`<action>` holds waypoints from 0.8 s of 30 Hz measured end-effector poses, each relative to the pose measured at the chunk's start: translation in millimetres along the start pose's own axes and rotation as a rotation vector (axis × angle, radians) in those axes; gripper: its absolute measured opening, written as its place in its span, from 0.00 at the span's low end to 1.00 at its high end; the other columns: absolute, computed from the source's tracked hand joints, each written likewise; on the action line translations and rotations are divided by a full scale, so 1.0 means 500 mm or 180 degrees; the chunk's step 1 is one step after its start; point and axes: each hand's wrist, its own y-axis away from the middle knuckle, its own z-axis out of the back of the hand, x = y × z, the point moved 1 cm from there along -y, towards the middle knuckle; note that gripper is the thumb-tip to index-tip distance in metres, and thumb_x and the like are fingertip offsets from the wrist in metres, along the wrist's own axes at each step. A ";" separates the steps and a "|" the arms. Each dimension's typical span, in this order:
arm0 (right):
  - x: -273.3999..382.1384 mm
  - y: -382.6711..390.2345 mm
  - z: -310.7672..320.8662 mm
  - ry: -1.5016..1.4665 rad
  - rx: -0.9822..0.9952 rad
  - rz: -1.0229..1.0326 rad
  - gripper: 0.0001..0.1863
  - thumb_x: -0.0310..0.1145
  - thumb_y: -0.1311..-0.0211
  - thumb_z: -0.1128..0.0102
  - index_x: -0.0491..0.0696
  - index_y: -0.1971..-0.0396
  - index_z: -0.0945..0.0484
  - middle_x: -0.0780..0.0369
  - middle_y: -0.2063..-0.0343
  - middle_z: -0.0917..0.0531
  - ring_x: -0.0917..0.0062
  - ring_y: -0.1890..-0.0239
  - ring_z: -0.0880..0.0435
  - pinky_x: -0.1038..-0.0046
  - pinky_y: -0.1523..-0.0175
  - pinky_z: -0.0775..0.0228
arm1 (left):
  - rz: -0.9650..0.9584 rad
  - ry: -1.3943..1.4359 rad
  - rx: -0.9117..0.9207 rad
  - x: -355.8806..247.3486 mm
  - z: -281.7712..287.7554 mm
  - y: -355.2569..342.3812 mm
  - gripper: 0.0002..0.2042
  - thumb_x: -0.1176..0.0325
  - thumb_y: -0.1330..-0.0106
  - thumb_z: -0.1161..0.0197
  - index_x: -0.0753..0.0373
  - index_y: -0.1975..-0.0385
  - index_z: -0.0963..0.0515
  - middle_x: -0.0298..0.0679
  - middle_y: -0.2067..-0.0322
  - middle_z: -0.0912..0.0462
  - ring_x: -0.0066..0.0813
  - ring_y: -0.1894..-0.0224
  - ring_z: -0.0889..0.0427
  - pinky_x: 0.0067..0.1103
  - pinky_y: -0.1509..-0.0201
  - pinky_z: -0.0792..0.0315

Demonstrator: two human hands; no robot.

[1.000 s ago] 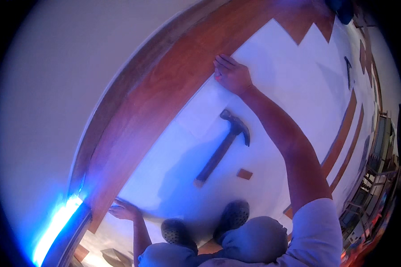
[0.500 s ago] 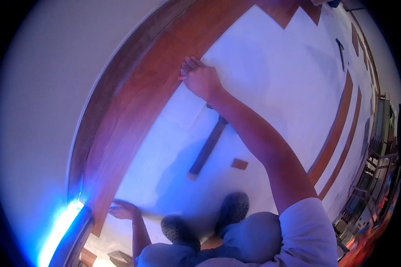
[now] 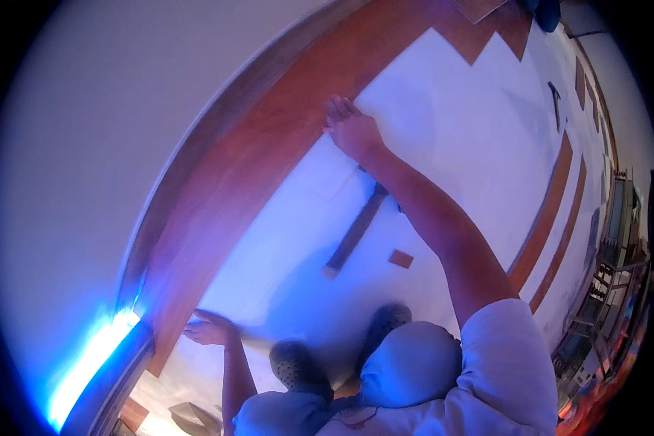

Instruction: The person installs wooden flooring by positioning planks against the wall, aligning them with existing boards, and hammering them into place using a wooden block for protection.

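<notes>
- A person in a pale short-sleeved top crouches over a whitish floor, both bare hands at one long wooden edge.
- The reddish-brown planking runs diagonally beside the pale wall, from the lower left up toward the top of the view.
- The right hand reaches far forward to the planking's inner edge, fingers lying close together there — whether they grip it cannot be told.
- The left hand is low at the near end of the same edge, thumb and fingers apart; contact with the wood is unclear.
- Beneath the right forearm lies a hammer, handle in plain sight, head mostly hidden.
- Just beside it rests a small brown wood piece.
- Two long strips lie to the right, a dark tool beyond them.
- At the top, the planking ends in zigzag points; at lower left, a strip of blue-white light glares.
</notes>
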 end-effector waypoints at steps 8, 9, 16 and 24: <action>0.008 -0.021 -0.027 0.0292 -0.0095 -0.0028 0.25 0.43 0.23 0.54 0.40 0.39 0.24 0.49 0.36 0.24 0.59 0.30 0.28 0.65 0.32 0.29 | -0.0080 -0.0129 -0.0162 0.023 -0.013 -0.002 0.46 0.35 0.24 0.60 0.86 0.36 0.40 0.74 0.37 0.35 0.69 0.34 0.33 0.48 0.32 0.35; 0.012 -0.026 -0.013 0.0165 0.0117 -0.0033 0.26 0.44 0.23 0.54 0.40 0.39 0.25 0.49 0.35 0.25 0.58 0.30 0.30 0.64 0.31 0.30 | -0.0089 -0.0161 -0.0191 0.023 -0.014 -0.004 0.46 0.35 0.24 0.60 0.87 0.36 0.40 0.75 0.37 0.35 0.70 0.34 0.33 0.48 0.32 0.35; 0.035 -0.025 0.033 -0.0119 0.0624 -0.0499 0.32 0.50 0.23 0.55 0.39 0.32 0.34 0.49 0.27 0.37 0.58 0.24 0.40 0.61 0.28 0.35 | 0.0117 -0.0297 -0.0011 0.017 -0.019 0.005 0.46 0.36 0.23 0.60 0.88 0.35 0.44 0.75 0.35 0.38 0.69 0.32 0.36 0.50 0.28 0.39; -0.035 -0.030 -0.066 -0.0071 0.0439 -0.0306 0.31 0.50 0.24 0.53 0.42 0.33 0.32 0.49 0.27 0.37 0.57 0.23 0.42 0.60 0.26 0.39 | 0.0051 -0.0450 -0.0073 0.003 -0.038 0.034 0.46 0.36 0.23 0.61 0.87 0.36 0.40 0.73 0.36 0.35 0.67 0.32 0.36 0.48 0.26 0.42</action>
